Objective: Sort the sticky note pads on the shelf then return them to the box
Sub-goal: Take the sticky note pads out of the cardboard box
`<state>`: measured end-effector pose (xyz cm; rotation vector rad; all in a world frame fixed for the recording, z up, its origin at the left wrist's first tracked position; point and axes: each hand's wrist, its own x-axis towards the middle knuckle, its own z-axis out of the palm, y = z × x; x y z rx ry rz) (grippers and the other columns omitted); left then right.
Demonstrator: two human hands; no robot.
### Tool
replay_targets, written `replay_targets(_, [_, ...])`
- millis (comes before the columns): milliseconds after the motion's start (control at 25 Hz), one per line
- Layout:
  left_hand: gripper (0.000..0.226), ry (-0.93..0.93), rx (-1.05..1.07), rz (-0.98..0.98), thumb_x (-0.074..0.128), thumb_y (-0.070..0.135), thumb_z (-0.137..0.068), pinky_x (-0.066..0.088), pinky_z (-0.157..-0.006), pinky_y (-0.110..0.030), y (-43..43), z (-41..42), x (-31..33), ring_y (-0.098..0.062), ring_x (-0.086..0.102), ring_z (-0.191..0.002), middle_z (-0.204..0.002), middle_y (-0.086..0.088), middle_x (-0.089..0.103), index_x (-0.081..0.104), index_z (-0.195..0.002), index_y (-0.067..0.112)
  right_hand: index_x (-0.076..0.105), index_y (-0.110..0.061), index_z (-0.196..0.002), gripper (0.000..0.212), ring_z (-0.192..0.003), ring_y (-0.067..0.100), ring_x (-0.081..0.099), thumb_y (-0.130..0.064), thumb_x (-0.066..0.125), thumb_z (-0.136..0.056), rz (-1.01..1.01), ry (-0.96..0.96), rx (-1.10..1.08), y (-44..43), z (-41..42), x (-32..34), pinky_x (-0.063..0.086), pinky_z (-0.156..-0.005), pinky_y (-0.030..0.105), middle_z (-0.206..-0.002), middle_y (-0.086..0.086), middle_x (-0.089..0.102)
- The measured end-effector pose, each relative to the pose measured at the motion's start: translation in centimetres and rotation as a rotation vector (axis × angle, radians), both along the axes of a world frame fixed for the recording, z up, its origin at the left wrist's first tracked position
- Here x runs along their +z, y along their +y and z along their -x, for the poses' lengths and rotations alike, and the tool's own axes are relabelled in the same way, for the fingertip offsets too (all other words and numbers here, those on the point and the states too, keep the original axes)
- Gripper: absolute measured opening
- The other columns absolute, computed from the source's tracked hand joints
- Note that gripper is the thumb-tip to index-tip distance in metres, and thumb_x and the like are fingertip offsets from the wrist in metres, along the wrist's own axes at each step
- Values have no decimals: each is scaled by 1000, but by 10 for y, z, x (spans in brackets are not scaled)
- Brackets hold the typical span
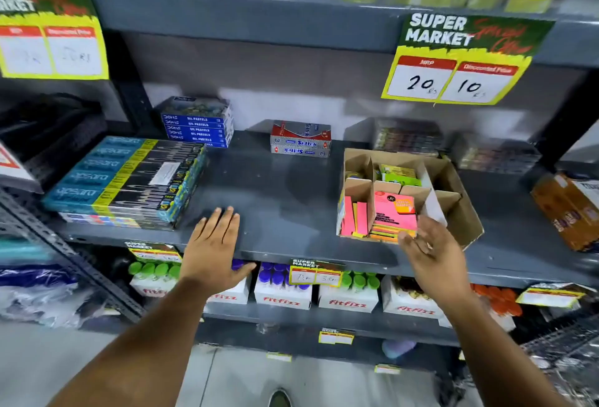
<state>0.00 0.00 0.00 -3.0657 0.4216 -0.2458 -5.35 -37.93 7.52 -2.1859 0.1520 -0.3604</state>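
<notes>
A cardboard box (466,212) with dividers stands on the grey shelf (278,186) at the right. Pink sticky note pads (393,212) fill its front compartment, thin pink and yellow pads (353,218) stand upright in the front left one, and green pads (400,174) lie in a rear one. My right hand (431,247) hovers just in front of the box's front edge, fingers spread, holding nothing. My left hand (214,244) rests flat on the shelf's front edge, fingers apart and empty.
A stack of pencil boxes (129,179) sits at the shelf's left, blue oil pastel boxes (197,124) behind it, and a red and silver carton (301,139) at the back middle. An orange box (570,208) lies at the far right. Bottles fill the shelf below.
</notes>
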Motion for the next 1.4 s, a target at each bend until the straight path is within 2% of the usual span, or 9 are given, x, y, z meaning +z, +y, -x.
replay_targets(240, [106,-23,52,82,90,41,-43,36,-102,-50,-3,-9,-10,-40,48,-127,-139,-23,50,50,-132,0,61,-22,-112,23,-94,18,65,-33,61,-92,-182,161,-220,13,-24,-5,51,-88,42,-107,0,71])
replay_targets(440, [94,-22,41,63,69,47,-54,36,-102,-51,-2,-11,-8,-41,46,-128,-140,-24,49,49,-133,0,55,-13,-115,26,-95,21,54,-30,58,-95,-353,340,-342,19,-41,5,43,-83,37,-108,5,63])
replay_targets(600, [91,-9,56,66,64,45,-56,36,-103,-52,-5,-7,-4,-42,46,-128,-141,-24,48,50,-133,0,49,-19,-98,11,-93,23,54,-23,59,-93,-448,406,-367,19,-56,25,42,-81,37,-101,6,63])
replay_targets(760, [89,9,76,53,63,46,-59,35,-104,-53,-7,-4,0,-42,44,-129,-141,-24,47,48,-134,0,51,-10,-115,37,-93,27,67,-24,64,-83,-665,441,-390,14,-67,29,53,-82,42,-112,13,68])
replay_targets(920, [88,29,73,42,62,46,-60,36,-104,-53,-8,-2,4,-42,45,-129,-141,-24,48,49,-134,0,51,-8,-114,21,-83,25,66,-9,57,-93,-917,459,-453,13,-66,35,49,-78,41,-101,11,68])
replay_targets(1040, [84,42,45,46,57,47,-64,39,-102,-52,-4,-4,6,-41,46,-128,-140,-22,49,50,-134,3,55,-7,-112,19,-100,27,64,-6,58,-93,-975,389,-452,16,-64,32,48,-85,40,-108,12,68])
replay_targets(1160, [83,56,2,33,47,50,-66,40,-101,-49,11,-7,10,-36,47,-128,-141,-18,50,49,-135,5,57,-6,-102,9,-87,20,64,-7,59,-93,-893,313,-469,18,-58,25,51,-87,39,-106,10,68])
replay_targets(1280, [88,53,36,14,55,46,-64,34,-106,-49,12,-8,8,-37,41,-132,-145,-21,45,44,-137,-1,65,-15,-91,9,-95,21,68,-8,59,-94,-798,195,-469,17,-47,18,52,-87,38,-100,5,72])
replay_targets(1400, [91,58,74,16,66,43,-58,32,-107,-50,4,-5,8,-41,45,-129,-141,-24,47,47,-134,-4,61,-11,-118,23,-99,21,69,-11,60,-94,-845,88,-492,20,-30,30,53,-84,34,-107,6,72])
